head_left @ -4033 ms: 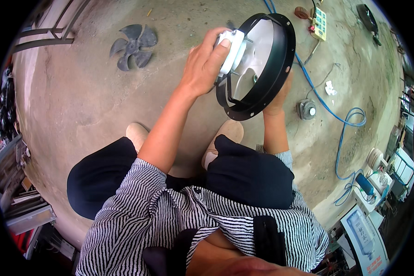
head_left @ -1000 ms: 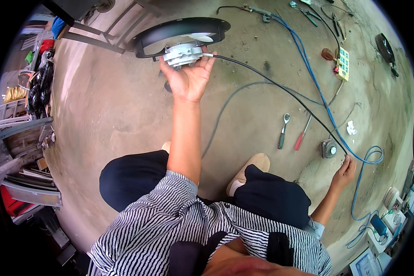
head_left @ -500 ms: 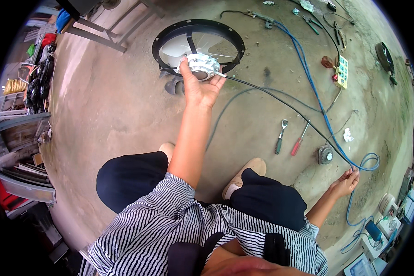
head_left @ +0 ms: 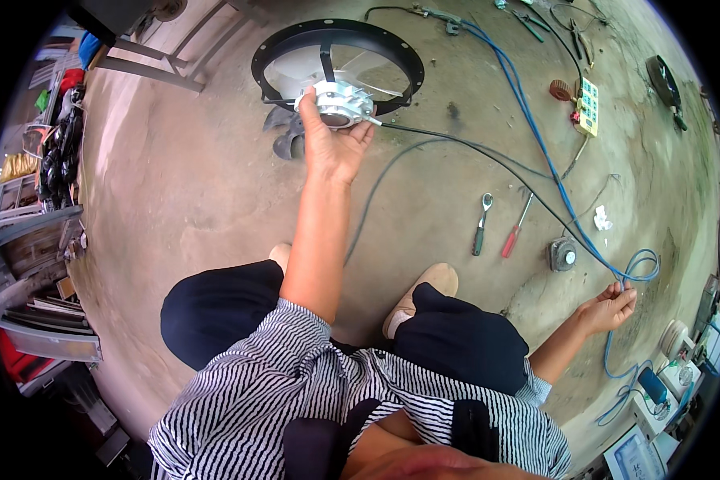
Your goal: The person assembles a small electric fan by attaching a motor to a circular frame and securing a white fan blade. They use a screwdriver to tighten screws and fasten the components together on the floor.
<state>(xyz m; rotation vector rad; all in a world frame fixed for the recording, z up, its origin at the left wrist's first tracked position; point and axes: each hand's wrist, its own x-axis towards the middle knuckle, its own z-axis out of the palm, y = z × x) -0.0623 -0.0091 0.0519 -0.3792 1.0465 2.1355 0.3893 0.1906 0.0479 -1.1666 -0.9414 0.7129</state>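
My left hand [head_left: 332, 152] grips the silver motor [head_left: 346, 102] of an axial fan, its thumb and fingers on opposite sides of the housing. The fan's black ring [head_left: 408, 48] tilts up beyond the motor, with pale blades inside it. A black cable [head_left: 496, 152] leaves the motor and arcs across to the right. Near its far end, beside a loop of blue cable [head_left: 648, 254], my right hand [head_left: 604, 310] is closed in a pinch. The fingertips seem to be on the black cable, but they hide the exact contact. A dark loose fan blade [head_left: 290, 144] lies below the ring.
On the floor are a ratchet wrench [head_left: 482, 224], a red-handled screwdriver [head_left: 518, 226] and a small motor [head_left: 562, 254]. Farther right lie a yellow power strip [head_left: 587, 108], pliers [head_left: 582, 44] and another black round part [head_left: 664, 84]. Instruments [head_left: 656, 408] stand at lower right; a metal stand [head_left: 168, 64] is upper left.
My right hand has moved slightly outward to the right, still pinched. My left hand keeps its grip on the fan motor. The whole view has shifted a little.
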